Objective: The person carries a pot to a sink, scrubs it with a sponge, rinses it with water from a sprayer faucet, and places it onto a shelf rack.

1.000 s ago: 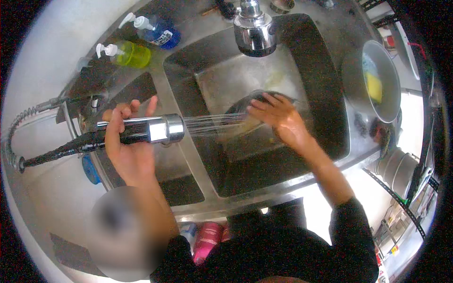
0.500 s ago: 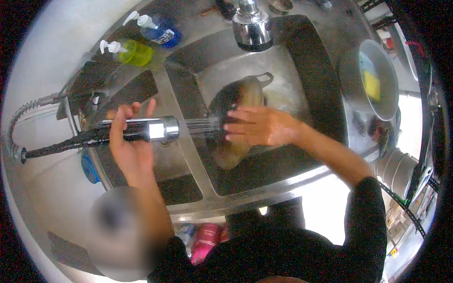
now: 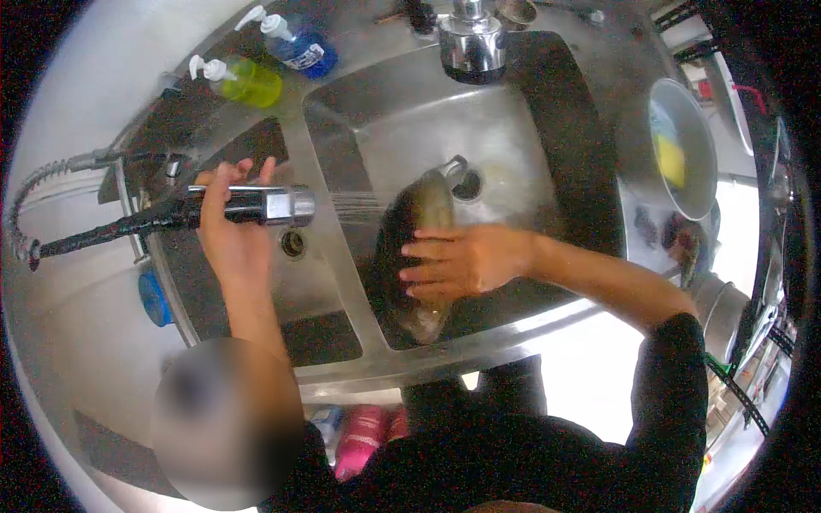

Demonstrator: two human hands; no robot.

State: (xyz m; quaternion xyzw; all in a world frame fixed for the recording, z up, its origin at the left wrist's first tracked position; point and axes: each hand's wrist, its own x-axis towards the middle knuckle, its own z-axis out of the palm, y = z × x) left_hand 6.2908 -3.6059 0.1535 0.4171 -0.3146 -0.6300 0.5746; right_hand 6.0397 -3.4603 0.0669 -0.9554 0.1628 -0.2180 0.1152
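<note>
My left hand (image 3: 233, 239) is closed around the handle of a black and chrome spray nozzle (image 3: 286, 206), above the left basin. Water streams from it to the right, onto a dark pan (image 3: 398, 222) with a small loop handle at its far end. The pan stands tilted on edge in the right basin, its dark side toward the spray. My right hand (image 3: 479, 261) is on the pan from the right, fingers stretched over its upper edge. The thumb is hidden, and the pan's underside cannot be seen.
The steel double sink (image 3: 333, 248) has a divider between its basins. Behind it stand a yellow-green pump bottle (image 3: 252, 83), a blue pump bottle (image 3: 304, 56) and a chrome fixture (image 3: 472, 43). At right sits a metal bowl (image 3: 684, 184) with a yellow sponge (image 3: 670, 161).
The pan has moved toward me and shifted in tilt, uncovering the right basin's drain. My right hand has come nearer with it. The spray nozzle has moved slightly away from me and still runs.
</note>
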